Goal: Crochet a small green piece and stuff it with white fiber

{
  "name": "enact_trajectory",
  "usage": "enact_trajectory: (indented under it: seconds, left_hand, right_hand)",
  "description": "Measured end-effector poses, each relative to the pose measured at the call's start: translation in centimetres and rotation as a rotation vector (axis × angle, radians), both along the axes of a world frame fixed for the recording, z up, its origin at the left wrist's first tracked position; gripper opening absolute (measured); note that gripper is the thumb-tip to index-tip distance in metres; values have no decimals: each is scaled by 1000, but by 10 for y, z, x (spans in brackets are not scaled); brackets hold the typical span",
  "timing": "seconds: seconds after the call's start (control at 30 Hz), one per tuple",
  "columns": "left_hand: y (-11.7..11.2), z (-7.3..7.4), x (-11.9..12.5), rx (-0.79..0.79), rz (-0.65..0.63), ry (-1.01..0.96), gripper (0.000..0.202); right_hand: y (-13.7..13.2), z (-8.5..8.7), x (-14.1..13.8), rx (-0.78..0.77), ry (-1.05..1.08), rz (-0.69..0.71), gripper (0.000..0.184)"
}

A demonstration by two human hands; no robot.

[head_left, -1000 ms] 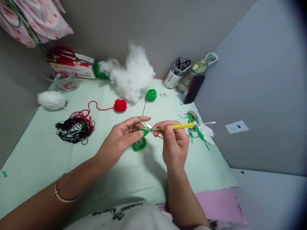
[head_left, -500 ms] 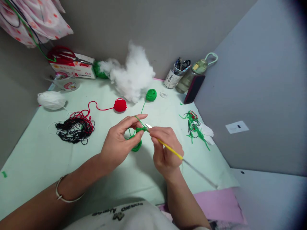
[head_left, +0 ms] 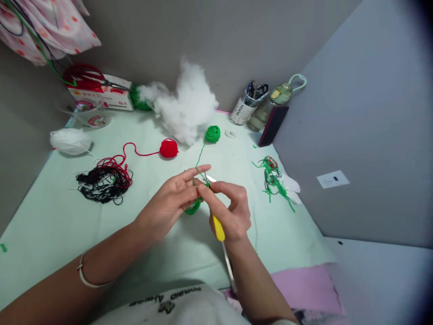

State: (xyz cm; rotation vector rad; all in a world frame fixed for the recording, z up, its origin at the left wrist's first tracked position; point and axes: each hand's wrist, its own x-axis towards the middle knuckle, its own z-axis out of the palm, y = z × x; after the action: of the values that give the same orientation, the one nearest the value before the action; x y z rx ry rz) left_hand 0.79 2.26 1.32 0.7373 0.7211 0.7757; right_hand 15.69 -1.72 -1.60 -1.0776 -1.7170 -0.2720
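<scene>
My left hand (head_left: 162, 205) pinches a small piece of green crochet work, mostly hidden by fingers. Green yarn (head_left: 200, 155) runs over its raised index finger from a small green ball (head_left: 213, 134) further back. In my right hand (head_left: 233, 210) is a crochet hook (head_left: 218, 228) with a yellow grip; its thin metal rear end slants down toward my body. The hook's tip is hidden among the fingers, which meet the left hand at the work. Below the hands lies more green yarn (head_left: 193, 207). A shiny pointed thing (head_left: 209, 178) shows just behind the fingertips.
A red yarn ball (head_left: 168, 148), a black and red yarn tangle (head_left: 104, 180) and a white ball (head_left: 71, 141) lie left. White stuffing (head_left: 189, 106) stands behind. At right are a pen cup (head_left: 244, 108), a bottle (head_left: 267, 108), a phone (head_left: 273, 126) and yarn scraps (head_left: 272, 176).
My right hand has turned, swinging the hook's rear end from the right down toward my body. Its fingers have moved left over the green work, covering more of it.
</scene>
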Motion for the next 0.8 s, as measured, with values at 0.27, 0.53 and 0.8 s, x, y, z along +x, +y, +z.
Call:
enact_trajectory:
  seconds: [0.27,0.53,0.8]
  left_hand:
    - [8,7,-6,6,40,-102,44]
    - [-1,-1,5,72,137,-60,47]
    - [8,-5,-1,-101,12,-171,34]
  right_hand:
    - [5,19,4,-300,833,349,18]
    - [2,9,-1,-278,427,203,29]
    - [4,13,4,-285,655,213,21]
